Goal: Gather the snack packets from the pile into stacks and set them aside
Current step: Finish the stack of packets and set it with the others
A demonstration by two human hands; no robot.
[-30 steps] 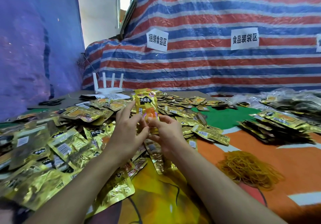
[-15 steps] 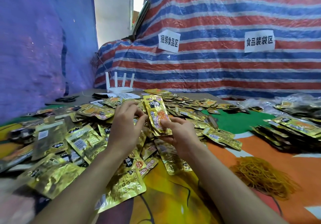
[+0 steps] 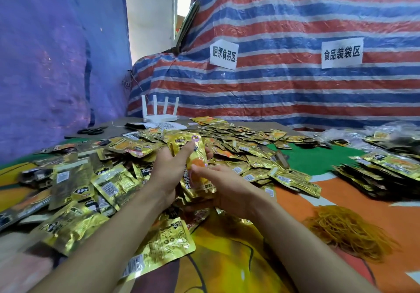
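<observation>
A big pile of gold snack packets (image 3: 109, 179) covers the left and middle of the table. Between my hands is a small stack of gold and orange packets (image 3: 200, 174), tilted and resting low over the pile. My left hand (image 3: 170, 167) presses against the stack's left side with its fingers stretched along it. My right hand (image 3: 227, 186) cups the stack from the right and below. Bundled stacks of packets (image 3: 377, 170) lie at the right.
A heap of yellow rubber bands (image 3: 347, 229) lies at the right front on the orange cloth. A white router (image 3: 159, 113) and black scissors (image 3: 91, 131) sit at the back left. Striped tarp with two paper signs hangs behind.
The stack was held upright above the pile; both hands have lowered it and tipped it flatter. The view has shifted left and closer.
</observation>
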